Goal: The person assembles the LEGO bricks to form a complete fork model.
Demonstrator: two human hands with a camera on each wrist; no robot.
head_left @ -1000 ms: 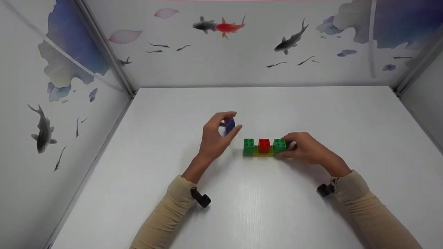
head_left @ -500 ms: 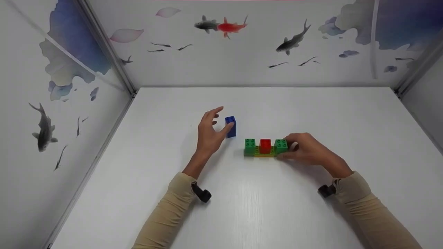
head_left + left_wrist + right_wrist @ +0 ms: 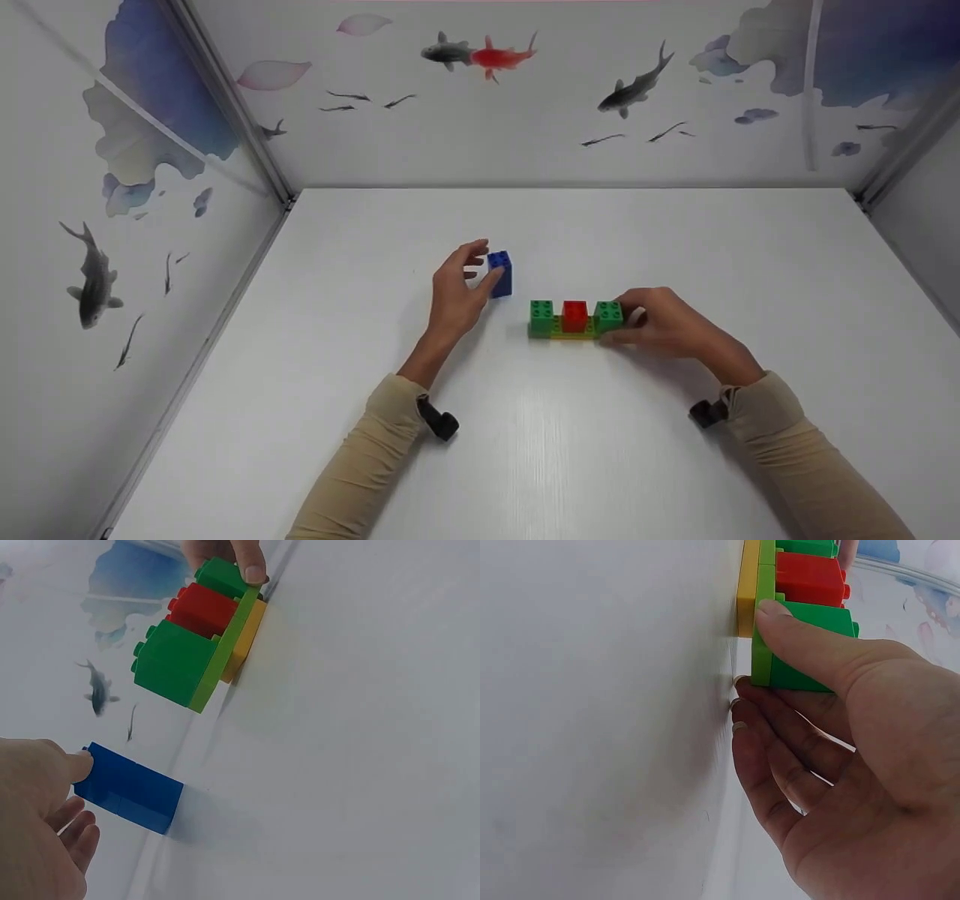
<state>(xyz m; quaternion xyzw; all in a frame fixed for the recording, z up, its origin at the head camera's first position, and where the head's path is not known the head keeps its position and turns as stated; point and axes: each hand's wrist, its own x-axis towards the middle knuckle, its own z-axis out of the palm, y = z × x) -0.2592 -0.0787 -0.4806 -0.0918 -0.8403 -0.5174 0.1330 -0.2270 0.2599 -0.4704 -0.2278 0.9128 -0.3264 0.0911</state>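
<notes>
Upright on the white table stands a blue stack of toy building bricks (image 3: 501, 274), with a seam showing midway in the left wrist view. My left hand (image 3: 458, 292) is beside it, thumb (image 3: 81, 765) against its upper part and the other fingers loosely bent, apart from it. To the right is a toy-brick assembly (image 3: 574, 319): two green bricks (image 3: 174, 664) and a red brick (image 3: 202, 609) between them, on a lime layer (image 3: 225, 652) over a yellow brick (image 3: 246, 641). My right hand (image 3: 667, 322) grips its right end, thumb on the lime layer and green brick.
White panels painted with fish (image 3: 634, 86) and blue patches enclose the table (image 3: 540, 442) at the back and sides. Small black devices (image 3: 439, 420) are worn on both wrists.
The left fingers have come off the blue stack, spread, then drawn slightly back towards it. The blue stack now stands on the table. The right hand keeps its grip.
</notes>
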